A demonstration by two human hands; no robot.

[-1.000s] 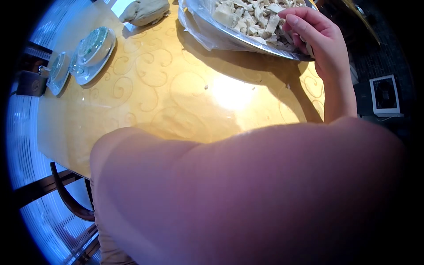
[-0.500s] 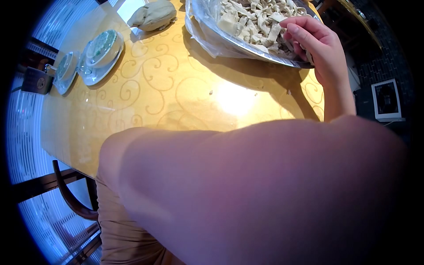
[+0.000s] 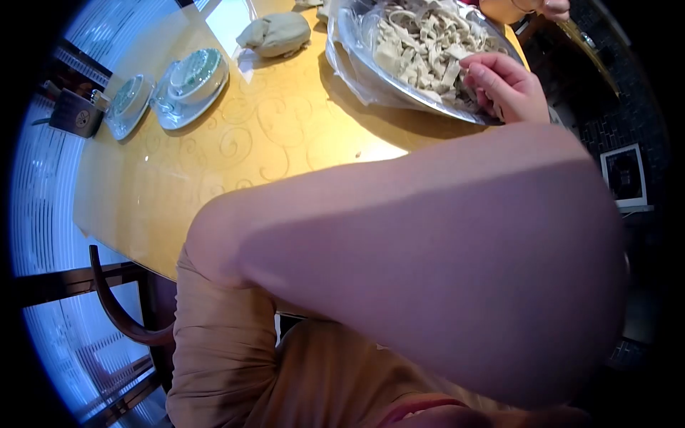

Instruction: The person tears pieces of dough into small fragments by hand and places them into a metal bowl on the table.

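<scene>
My right hand (image 3: 508, 87) is over the right edge of a shiny metal tray (image 3: 457, 113) in the head view. Its fingers are curled in with the thumb, and a pale strip shows below them. A heap of pale, torn strips and chunks (image 3: 421, 50) fills the tray, with clear plastic film (image 3: 346, 60) over its left rim. My left forearm (image 3: 428, 250) is raised close to the camera and crosses the picture; my left hand is out of sight.
Two stacks of film-wrapped dishes (image 3: 196, 82) (image 3: 130, 100) stand on the patterned yellow table (image 3: 157, 185). A pale, rounded lump (image 3: 275, 34) sits left of the tray. Another person's hand (image 3: 555, 8) shows at the upper right. A dark curved chair arm (image 3: 118, 314) is at lower left.
The view has shifted, so tray and dishes appear further right and lower. My left forearm now slants upward to the right and shows more sleeve. Another person's hand has appeared beyond the tray.
</scene>
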